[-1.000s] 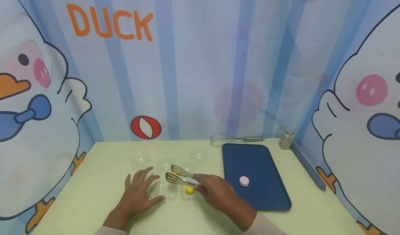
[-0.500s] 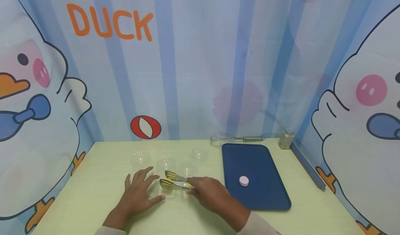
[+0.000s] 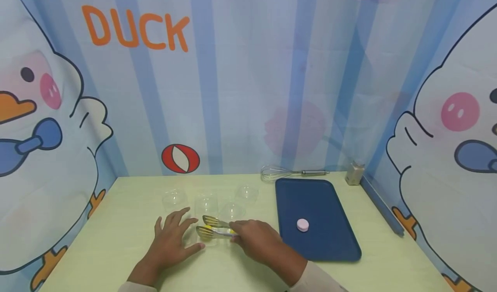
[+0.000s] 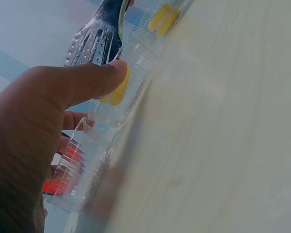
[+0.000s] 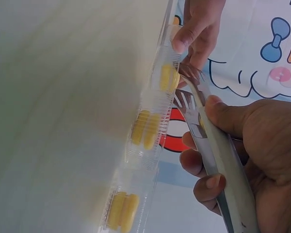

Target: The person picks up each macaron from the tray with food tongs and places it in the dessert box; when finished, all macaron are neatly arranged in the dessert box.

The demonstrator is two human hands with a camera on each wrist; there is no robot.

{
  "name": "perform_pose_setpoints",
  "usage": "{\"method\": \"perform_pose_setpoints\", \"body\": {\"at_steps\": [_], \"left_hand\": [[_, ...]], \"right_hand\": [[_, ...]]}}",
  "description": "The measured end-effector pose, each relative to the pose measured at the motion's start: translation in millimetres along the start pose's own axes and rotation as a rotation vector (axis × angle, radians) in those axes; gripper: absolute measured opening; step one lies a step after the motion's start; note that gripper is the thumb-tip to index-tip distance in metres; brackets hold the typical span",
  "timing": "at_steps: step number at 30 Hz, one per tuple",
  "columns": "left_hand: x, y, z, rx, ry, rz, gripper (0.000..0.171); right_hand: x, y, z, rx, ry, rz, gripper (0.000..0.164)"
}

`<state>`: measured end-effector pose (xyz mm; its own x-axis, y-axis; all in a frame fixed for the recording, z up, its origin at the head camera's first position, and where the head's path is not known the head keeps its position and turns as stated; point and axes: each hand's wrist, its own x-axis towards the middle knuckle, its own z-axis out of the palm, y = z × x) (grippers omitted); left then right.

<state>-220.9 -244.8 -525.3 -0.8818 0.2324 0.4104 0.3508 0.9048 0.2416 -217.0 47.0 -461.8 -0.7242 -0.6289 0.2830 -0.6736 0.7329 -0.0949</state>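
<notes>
Right hand (image 3: 254, 240) has its fingers wrapped around a pair of metal tongs (image 3: 212, 227), low in the middle of the head view. The tong tips are spread a little over a clear plastic tray (image 3: 209, 236) on the pale green surface (image 3: 116, 223). From the right wrist view the tray has yellow pieces (image 5: 145, 128) sitting in its pockets, one right by the tong tips.

Left hand (image 3: 171, 240) lies flat with fingers spread, just left of the tray, thumb pressing its edge, so that grip isn't closed on anything.

Over at lower right is a dark blue tray (image 3: 314, 197) with a pink round piece (image 3: 302, 225) on it. A whisk (image 3: 285, 172) lies behind it.
</notes>
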Motion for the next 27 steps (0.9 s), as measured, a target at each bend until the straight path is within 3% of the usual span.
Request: {"method": "perform_pose_setpoints", "body": {"at_steps": [27], "left_hand": [[0.7, -1.1, 2.9, -0.009, -0.019, -0.011, 0.07]], "right_hand": [[3.9, -4.9, 1.3, -0.055, 0.017, -0.042, 0.017]]}}
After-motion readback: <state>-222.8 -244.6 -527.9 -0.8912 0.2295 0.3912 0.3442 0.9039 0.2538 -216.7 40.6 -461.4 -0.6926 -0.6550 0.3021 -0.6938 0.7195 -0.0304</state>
